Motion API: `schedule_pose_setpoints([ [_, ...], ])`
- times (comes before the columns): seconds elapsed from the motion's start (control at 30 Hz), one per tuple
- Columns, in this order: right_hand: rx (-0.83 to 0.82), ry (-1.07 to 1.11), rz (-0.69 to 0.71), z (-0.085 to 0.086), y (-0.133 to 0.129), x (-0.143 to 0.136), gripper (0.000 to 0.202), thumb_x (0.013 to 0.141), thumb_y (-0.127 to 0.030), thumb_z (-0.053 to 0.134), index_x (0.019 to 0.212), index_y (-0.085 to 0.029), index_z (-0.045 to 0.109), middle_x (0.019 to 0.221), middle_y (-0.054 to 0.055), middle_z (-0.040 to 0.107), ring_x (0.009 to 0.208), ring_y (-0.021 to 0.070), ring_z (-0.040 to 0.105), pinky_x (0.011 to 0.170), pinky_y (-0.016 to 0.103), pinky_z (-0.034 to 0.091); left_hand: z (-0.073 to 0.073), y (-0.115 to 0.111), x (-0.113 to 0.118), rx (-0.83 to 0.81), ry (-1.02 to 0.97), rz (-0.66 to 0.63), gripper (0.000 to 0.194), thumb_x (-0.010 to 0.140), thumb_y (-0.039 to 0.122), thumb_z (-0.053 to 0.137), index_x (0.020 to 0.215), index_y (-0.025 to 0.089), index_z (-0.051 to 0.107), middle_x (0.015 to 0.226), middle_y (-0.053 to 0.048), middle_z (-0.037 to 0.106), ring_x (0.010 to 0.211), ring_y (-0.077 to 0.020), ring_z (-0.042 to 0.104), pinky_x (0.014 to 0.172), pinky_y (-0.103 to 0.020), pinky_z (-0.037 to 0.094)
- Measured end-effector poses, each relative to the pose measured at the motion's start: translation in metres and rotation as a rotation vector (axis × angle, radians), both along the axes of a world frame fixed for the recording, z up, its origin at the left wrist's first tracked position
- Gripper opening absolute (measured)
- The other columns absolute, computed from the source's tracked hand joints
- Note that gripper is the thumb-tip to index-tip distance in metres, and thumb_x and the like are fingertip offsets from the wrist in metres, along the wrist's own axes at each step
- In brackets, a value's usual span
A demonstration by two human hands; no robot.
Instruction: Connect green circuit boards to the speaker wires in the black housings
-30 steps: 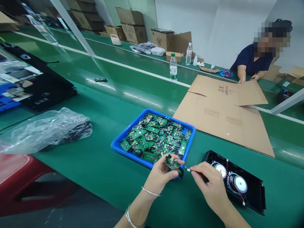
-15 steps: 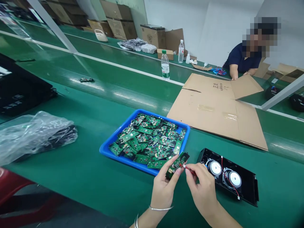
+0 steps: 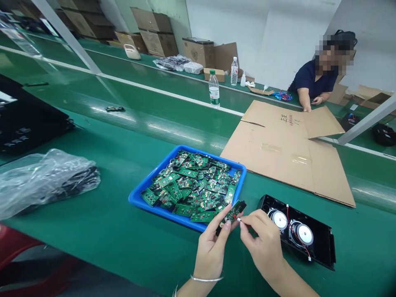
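Note:
My left hand [image 3: 214, 243] is closed around a small green circuit board [image 3: 231, 215], tilted above the near right corner of a blue tray [image 3: 140, 201]. Thumb and forefinger of my right hand [image 3: 262, 237] pinch a small white connector plug [image 3: 239, 220] right beside the board's edge. Whether the plug touches the board I cannot tell, and its wire is hidden by my fingers. Just right of that hand lies a black speaker housing [image 3: 321, 239] with two round silver-backed speakers [image 3: 305, 234] and a thin red and black wire [image 3: 288, 214]. Several similar boards [image 3: 188, 183] fill the tray.
Flattened cardboard [image 3: 278, 152] lies behind the housing, with a co-worker's hand [image 3: 306, 108] on its far edge. A water bottle [image 3: 214, 88] stands beyond the tray. To the left are a plastic bag [image 3: 49, 179] and a red stool [image 3: 15, 243].
The plug in my right hand is a little lower and turned, with its red wire no longer showing. The cardboard has shifted slightly toward me and right, and the co-worker's hands have moved apart.

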State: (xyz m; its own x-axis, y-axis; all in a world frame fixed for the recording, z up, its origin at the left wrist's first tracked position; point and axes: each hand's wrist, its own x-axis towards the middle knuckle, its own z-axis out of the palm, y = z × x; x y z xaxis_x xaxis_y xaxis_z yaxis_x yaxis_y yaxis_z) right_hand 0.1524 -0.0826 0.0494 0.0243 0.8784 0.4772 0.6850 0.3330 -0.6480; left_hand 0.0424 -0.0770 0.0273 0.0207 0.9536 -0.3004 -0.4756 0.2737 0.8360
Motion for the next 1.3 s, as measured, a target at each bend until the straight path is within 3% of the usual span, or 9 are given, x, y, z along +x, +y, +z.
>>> schedule_pose_setpoints([
  [0.23,0.147,-0.278,-0.026,-0.008,0.000,-0.001,0.027,0.088,-0.010,0.042,0.068,-0.017,0.057,0.063,0.002,0.053,0.059,0.0132,0.044,0.055,0.027,0.034,-0.001,-0.001,-0.005,0.059,0.198,-0.084,0.039,0.070,0.042,0.067,0.105,0.022,0.067,0.104,-0.006,0.069,0.098,-0.0257,0.063,0.089,-0.032,0.049],
  [0.4,0.219,-0.462,-0.055,-0.009,0.000,-0.001,0.030,0.090,-0.010,0.038,0.067,-0.016,0.056,0.059,0.002,0.048,0.056,0.0148,0.038,0.052,0.029,0.027,-0.002,0.000,-0.004,0.064,0.230,-0.134,0.039,0.070,0.045,0.066,0.103,0.023,0.067,0.105,-0.005,0.069,0.103,-0.0253,0.060,0.092,-0.032,0.048],
  [0.53,0.259,-0.448,-0.097,-0.014,-0.001,-0.003,0.031,0.091,-0.011,0.037,0.066,-0.016,0.055,0.058,0.002,0.046,0.056,0.0154,0.036,0.052,0.030,0.026,0.001,-0.003,0.003,0.024,0.163,-0.071,0.041,0.072,0.048,0.062,0.101,0.021,0.068,0.108,-0.007,0.068,0.105,-0.0250,0.059,0.093,-0.033,0.047],
  [0.73,0.284,-0.362,-0.078,-0.014,-0.006,-0.002,0.017,0.089,-0.008,0.042,0.081,-0.011,0.058,0.061,0.004,0.051,0.058,0.0158,0.040,0.053,0.029,0.030,0.000,-0.007,0.008,0.061,0.027,-0.064,0.038,0.071,0.044,0.066,0.099,0.019,0.068,0.106,-0.009,0.069,0.103,-0.0256,0.060,0.091,-0.033,0.050],
  [0.93,0.294,-0.347,-0.072,-0.016,-0.003,0.002,0.020,0.088,-0.008,0.043,0.075,-0.012,0.058,0.059,0.004,0.051,0.056,0.0157,0.040,0.051,0.029,0.029,-0.004,-0.007,0.008,0.080,0.102,-0.028,0.038,0.071,0.045,0.065,0.098,0.019,0.069,0.111,-0.009,0.066,0.107,-0.0257,0.057,0.094,-0.033,0.047],
  [1.13,0.214,-0.418,-0.016,-0.013,-0.010,0.005,0.023,0.089,-0.010,0.040,0.075,-0.013,0.058,0.061,0.003,0.053,0.058,0.0157,0.042,0.054,0.031,0.032,0.005,0.007,-0.015,-0.077,0.097,-0.335,0.041,0.065,0.042,0.072,0.099,0.020,0.064,0.094,-0.007,0.072,0.092,-0.0251,0.064,0.081,-0.033,0.052],
  [1.2,0.137,-0.368,0.022,-0.007,-0.020,0.022,0.018,0.090,-0.016,0.042,0.087,-0.013,0.059,0.073,0.005,0.059,0.069,0.0172,0.047,0.061,0.032,0.038,0.006,0.010,-0.024,-0.160,0.068,-0.423,0.051,0.063,0.040,0.074,0.108,0.021,0.058,0.088,-0.007,0.073,0.088,-0.0254,0.065,0.079,-0.034,0.051],
  [1.3,-0.048,-0.311,-0.075,0.001,-0.044,0.066,0.021,0.090,-0.013,0.040,0.099,-0.014,0.059,0.085,0.007,0.061,0.078,0.0187,0.050,0.066,0.033,0.043,-0.002,0.008,-0.034,-0.236,0.076,-0.610,0.057,0.060,0.042,0.075,0.108,0.019,0.058,0.090,-0.010,0.072,0.091,-0.0279,0.064,0.079,-0.035,0.049],
])
